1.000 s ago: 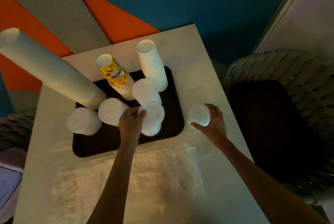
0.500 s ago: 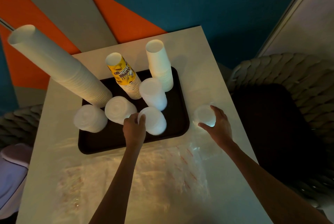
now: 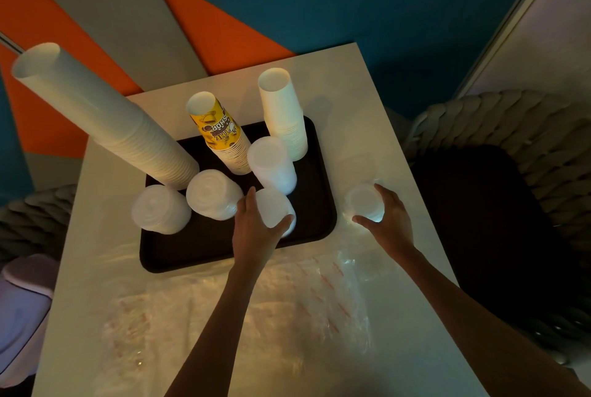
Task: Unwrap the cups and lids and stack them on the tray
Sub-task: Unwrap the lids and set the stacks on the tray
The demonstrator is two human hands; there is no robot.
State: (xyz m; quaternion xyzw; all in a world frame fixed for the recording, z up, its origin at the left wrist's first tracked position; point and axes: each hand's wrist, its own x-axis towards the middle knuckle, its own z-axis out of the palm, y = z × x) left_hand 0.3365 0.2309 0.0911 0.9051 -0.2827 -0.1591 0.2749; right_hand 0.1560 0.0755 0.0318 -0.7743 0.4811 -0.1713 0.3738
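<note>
A dark tray (image 3: 211, 252) lies on the white table. On it stand a tall white cup stack (image 3: 105, 115), a yellow printed cup stack (image 3: 220, 134), a shorter white cup stack (image 3: 283, 111) and several stacks of translucent white lids (image 3: 160, 209). My left hand (image 3: 256, 230) wraps around the front lid stack (image 3: 271, 209) on the tray. My right hand (image 3: 388, 220) grips a small lid stack (image 3: 363, 204) standing on the table, right of the tray.
Crumpled clear plastic wrap (image 3: 243, 310) with red print covers the near half of the table (image 3: 345, 102). A woven chair with a dark seat (image 3: 499, 204) stands to the right, and another woven chair (image 3: 32, 220) to the left.
My left hand has lowered the lids it held onto the front lid stack on the tray and now clasps that stack. My right hand stays on the lid stack beside the tray.
</note>
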